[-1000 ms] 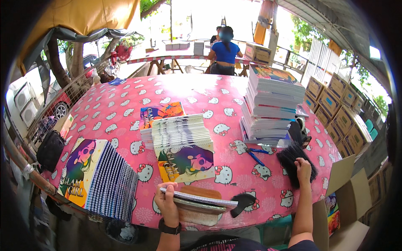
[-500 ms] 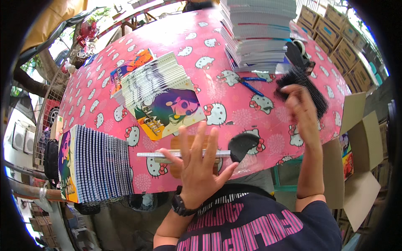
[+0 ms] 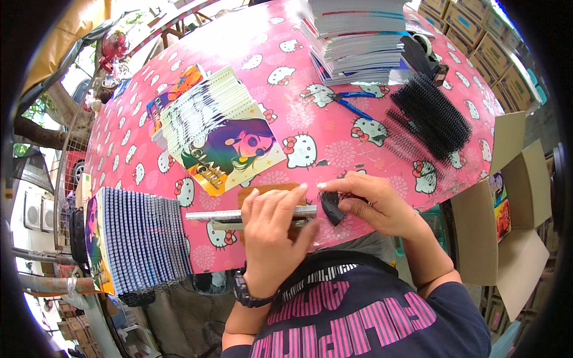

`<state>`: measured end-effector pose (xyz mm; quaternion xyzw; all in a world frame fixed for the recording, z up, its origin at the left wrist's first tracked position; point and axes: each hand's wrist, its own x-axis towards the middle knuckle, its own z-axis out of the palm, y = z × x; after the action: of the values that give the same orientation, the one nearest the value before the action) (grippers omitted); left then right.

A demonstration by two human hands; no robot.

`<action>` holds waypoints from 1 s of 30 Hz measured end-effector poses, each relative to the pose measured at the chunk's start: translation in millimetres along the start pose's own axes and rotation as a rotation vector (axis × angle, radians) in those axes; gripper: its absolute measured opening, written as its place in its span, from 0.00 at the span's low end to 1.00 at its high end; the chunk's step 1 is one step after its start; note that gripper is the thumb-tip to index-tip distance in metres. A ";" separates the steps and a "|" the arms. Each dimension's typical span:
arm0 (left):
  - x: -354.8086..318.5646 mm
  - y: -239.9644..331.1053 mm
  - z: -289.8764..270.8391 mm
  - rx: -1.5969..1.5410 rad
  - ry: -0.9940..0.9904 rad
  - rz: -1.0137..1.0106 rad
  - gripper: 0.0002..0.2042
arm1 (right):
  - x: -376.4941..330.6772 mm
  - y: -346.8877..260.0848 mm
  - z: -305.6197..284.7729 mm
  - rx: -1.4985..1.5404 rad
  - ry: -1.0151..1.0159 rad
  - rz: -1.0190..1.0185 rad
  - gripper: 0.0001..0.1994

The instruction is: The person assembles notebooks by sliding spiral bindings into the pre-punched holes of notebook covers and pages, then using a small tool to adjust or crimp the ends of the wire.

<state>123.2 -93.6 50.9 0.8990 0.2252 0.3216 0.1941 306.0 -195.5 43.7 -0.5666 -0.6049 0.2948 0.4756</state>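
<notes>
My left hand [image 3: 270, 230] lies across a thin notebook [image 3: 203, 215] seen edge-on, its fingers bent over the far side and its blurred thumb on the near side. Under the notebook are a metal bar [image 3: 227, 226] and a brown wooden block [image 3: 253, 192]. Just to the right, my right hand [image 3: 376, 203] is closed in a pinch; some dark, thin material shows between finger and thumb, but I cannot make it out. Beneath those fingers rests a dark grey, flat piece [image 3: 330, 210], partly covered. Beyond lies a bundle of black spiral binding coils [image 3: 433, 116].
A fanned stack of notebooks with illustrated covers [image 3: 230, 149] lies ahead; another row of notebooks [image 3: 143, 232] stands at left. Blue-handled pliers [image 3: 352, 104] sit near a tall paper pile [image 3: 358, 53]. A tape dispenser [image 3: 424, 56] is behind the coils. An open carton [image 3: 477, 238] stands at right.
My right hand has come down from beside the coils to the dark grey piece next to my left hand. My left hand's spread fingers have bent over the notebook.
</notes>
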 end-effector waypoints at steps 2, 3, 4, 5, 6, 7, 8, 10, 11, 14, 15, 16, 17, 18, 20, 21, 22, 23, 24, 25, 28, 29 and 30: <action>-1.3 -5.8 -5.8 -0.090 0.008 0.005 0.09 | -1.9 5.4 1.5 -0.013 0.062 -0.029 0.14; -2.5 -8.5 -6.8 -0.102 0.003 0.016 0.09 | -2.5 7.0 2.0 -0.020 0.092 -0.043 0.14; -3.2 -9.7 -7.1 -0.113 -0.002 0.027 0.09 | -2.0 5.5 2.8 -0.026 0.106 -0.051 0.14; -2.2 -9.3 -6.2 -0.114 0.024 0.033 0.09 | -0.8 2.8 4.1 -0.033 0.121 -0.059 0.14; -3.0 -9.7 -5.4 -0.114 0.031 0.031 0.09 | -0.3 1.5 5.8 -0.040 0.138 -0.064 0.13; -3.7 -10.2 -4.9 -0.116 0.037 0.029 0.08 | 0.4 1.2 7.3 -0.046 0.137 -0.071 0.13; -4.3 -10.7 -4.4 -0.118 0.042 0.029 0.08 | 1.5 1.1 8.4 -0.052 0.137 -0.077 0.13; -5.4 -10.7 -4.0 -0.122 0.052 0.027 0.07 | 2.3 0.5 9.5 -0.078 0.150 -0.095 0.13; -5.8 -10.3 -3.8 -0.125 0.056 0.026 0.06 | 2.4 0.4 9.9 -0.098 0.163 -0.106 0.13; -5.5 -8.5 -4.1 -0.134 0.057 0.024 0.06 | 3.1 2.0 10.6 -0.132 0.158 -0.156 0.13; -5.6 -8.6 -4.2 -0.133 0.058 0.026 0.06 | 3.2 2.8 11.3 -0.135 0.148 -0.174 0.13; -5.7 -8.7 -4.2 -0.131 0.060 0.029 0.06 | 3.6 2.6 11.6 -0.139 0.139 -0.191 0.12; -5.8 -8.9 -4.2 -0.130 0.061 0.031 0.06 | 4.1 2.1 11.6 -0.142 0.130 -0.208 0.10; -6.6 -9.8 -4.4 -0.129 0.057 0.029 0.07 | 4.8 1.9 11.7 -0.144 0.119 -0.226 0.09; -8.0 -11.6 -4.2 -0.128 0.049 0.026 0.08 | 1.6 5.4 6.6 -0.155 -0.041 -0.165 0.10; -6.4 -8.9 -4.3 -0.127 0.033 0.018 0.08 | -0.4 6.9 3.8 -0.165 -0.117 -0.132 0.11; -3.8 -3.9 -5.7 -0.127 0.018 0.012 0.08 | -1.0 4.8 4.8 -0.138 -0.109 -0.088 0.13; -2.0 -1.0 -5.7 -0.127 0.001 0.006 0.09 | -1.8 0.7 7.8 -0.113 -0.100 -0.043 0.14; -2.4 -1.1 -5.2 -0.090 -0.033 0.027 0.09 | -2.9 -2.5 8.4 -0.089 -0.094 0.001 0.16; -4.4 -2.2 -5.2 -0.053 -0.068 0.048 0.09 | -5.2 -2.1 6.5 -0.025 -0.089 0.134 0.20; -8.6 -7.5 -2.0 0.014 -0.076 0.055 0.08 | -8.2 19.4 -21.9 -0.262 0.031 0.099 0.22; -9.8 -10.4 -2.1 0.057 -0.066 0.053 0.08 | -11.5 32.6 -37.8 -0.448 0.073 0.116 0.24; -8.6 -11.4 -2.2 0.097 -0.057 0.056 0.08 | -19.4 46.4 -54.4 -0.636 0.121 0.132 0.26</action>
<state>112.7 -88.3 42.6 0.9221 0.2095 0.2898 0.1477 372.5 -215.7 17.9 -0.7413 -0.5992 0.0871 0.2896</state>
